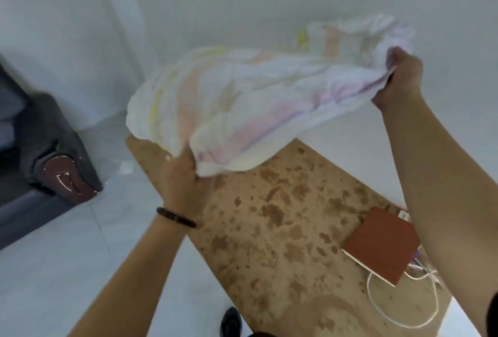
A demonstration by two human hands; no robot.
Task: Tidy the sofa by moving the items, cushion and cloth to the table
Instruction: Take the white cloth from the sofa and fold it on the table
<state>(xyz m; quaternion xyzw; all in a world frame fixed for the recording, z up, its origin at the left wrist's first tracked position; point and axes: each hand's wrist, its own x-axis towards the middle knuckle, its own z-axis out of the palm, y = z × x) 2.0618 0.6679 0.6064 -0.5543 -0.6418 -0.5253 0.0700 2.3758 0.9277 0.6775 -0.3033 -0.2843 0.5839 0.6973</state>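
Pastel-striped cloth (242, 105) hangs stretched between left hand (180, 177) and right hand (401, 78), both gripping edges, above the table (269, 229).

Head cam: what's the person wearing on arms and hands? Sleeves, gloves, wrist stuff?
No gloves on the left hand or the right hand, and both forearms are bare, with no sleeve over them. A dark beaded bracelet sits on the left wrist. Nothing visible on the right wrist.
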